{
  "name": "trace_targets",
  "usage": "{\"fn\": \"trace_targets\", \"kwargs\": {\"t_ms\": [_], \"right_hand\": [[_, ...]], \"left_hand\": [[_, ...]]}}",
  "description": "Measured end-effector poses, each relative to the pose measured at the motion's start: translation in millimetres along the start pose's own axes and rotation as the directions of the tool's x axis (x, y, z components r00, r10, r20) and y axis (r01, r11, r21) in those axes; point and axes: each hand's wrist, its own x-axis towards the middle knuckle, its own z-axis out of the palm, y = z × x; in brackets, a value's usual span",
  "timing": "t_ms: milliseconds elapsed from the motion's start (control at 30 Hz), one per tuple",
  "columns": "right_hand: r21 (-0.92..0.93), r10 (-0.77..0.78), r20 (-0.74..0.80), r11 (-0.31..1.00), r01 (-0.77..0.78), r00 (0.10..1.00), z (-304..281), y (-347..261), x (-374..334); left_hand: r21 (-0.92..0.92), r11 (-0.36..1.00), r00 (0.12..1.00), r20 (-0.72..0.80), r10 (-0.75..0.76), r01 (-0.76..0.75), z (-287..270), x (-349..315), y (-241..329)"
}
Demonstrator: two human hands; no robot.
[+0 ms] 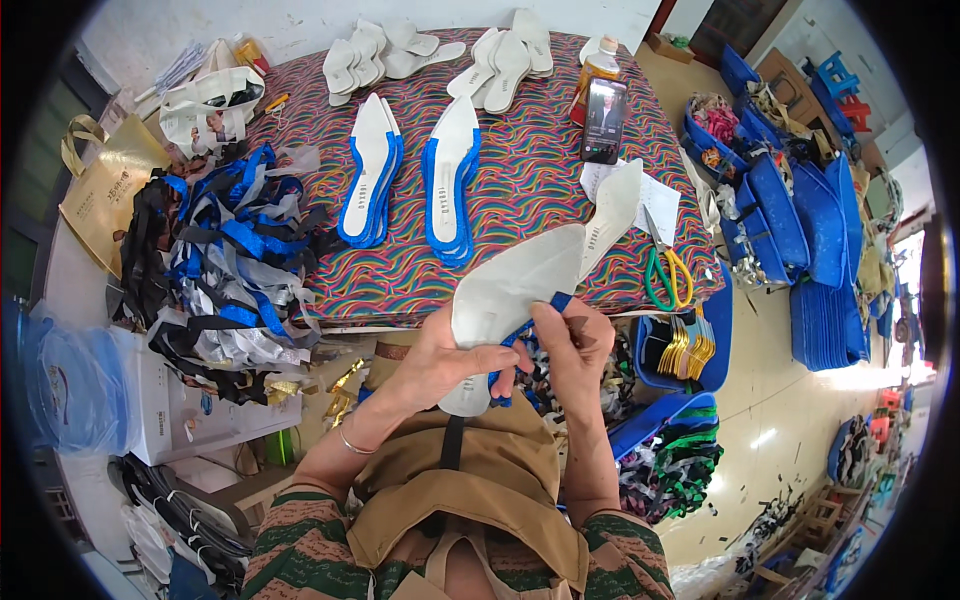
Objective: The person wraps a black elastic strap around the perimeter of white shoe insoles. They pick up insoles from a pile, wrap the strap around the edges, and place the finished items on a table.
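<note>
Plainly, the left hand point(440, 360) had its grip closed around the middle of a pale grey, pointed, flat shoe insole point(505, 290), thumb laid across its face, with the toe pointing toward one o'clock over the near edge of the tabletop point(520, 170). The right hand point(578, 345) pinched a narrow blue fabric edging strip point(555, 302) against the insole's right rim, forefinger and thumb pressed together on it.

To do this step well, I judged, the strip needed to stay folded evenly over the rim, with the left hand turning the insole a little at a time, so the pinch always worked on a short, flat stretch; the curve near the heel looked the likeliest place for puckering.

Just beyond, at one o'clock, a second bare pale insole point(612, 205) lay on the striped, many-coloured cloth. At eleven and twelve o'clock sat two stacks of white insoles already edged in blue point(370, 170). Green-and-yellow-handled scissors point(665, 270) rested at two o'clock, near a dark upright phone point(604, 120). A heap of blue, black and white strips point(215, 250) spread at ten o'clock.
</note>
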Motion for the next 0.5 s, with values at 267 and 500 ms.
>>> {"fn": "trace_targets", "kwargs": {"t_ms": [267,500], "right_hand": [[0.104,0.103,0.069,0.989,-0.11,0.992,-1.5,23.9,1.3],[0.003,0.056,0.02,0.998,-0.056,0.998,0.6,21.0,-4.7]], "left_hand": [[0.041,0.994,0.995,0.016,-0.099,0.098,-13.0,4.4,5.5],[-0.028,0.994,0.993,0.053,-0.104,0.105,-9.3,6.7,2.9]]}}
